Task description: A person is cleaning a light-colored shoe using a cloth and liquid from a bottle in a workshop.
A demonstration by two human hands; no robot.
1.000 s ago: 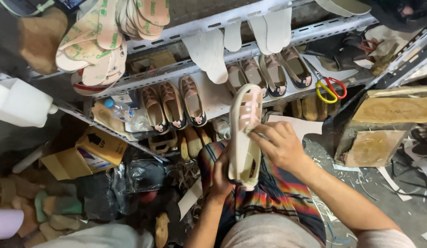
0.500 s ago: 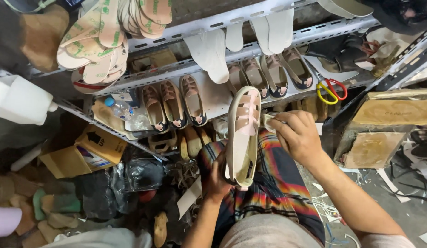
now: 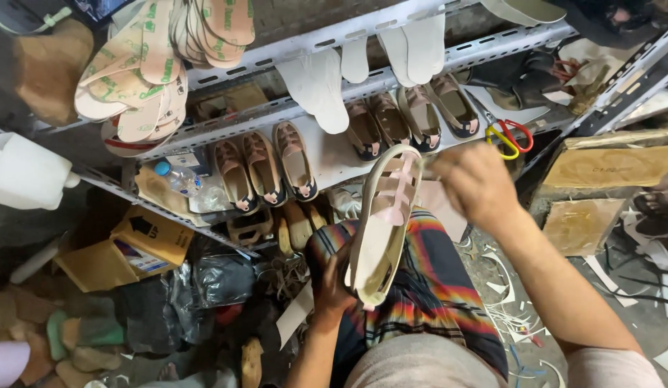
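Far left: white plastic jug (image 3: 21,176), stack of insoles (image 3: 143,68) piled above on the metal rack (image 3: 305,43). Below them a cardboard box (image 3: 129,248) and a water bottle (image 3: 177,177). Middle shelf holds a row of finished sandals (image 3: 266,169). Centre: left hand (image 3: 336,280) grips the heel end of a cream sandal (image 3: 383,219) with pink straps, held upright over the striped lap cloth (image 3: 420,287). Right hand (image 3: 474,183) pinches at the sandal's toe end, blurred, exact finger hold unclear. Behind it, scissors (image 3: 506,136) with red and yellow handles on the shelf. Far right: brown boards (image 3: 611,169).
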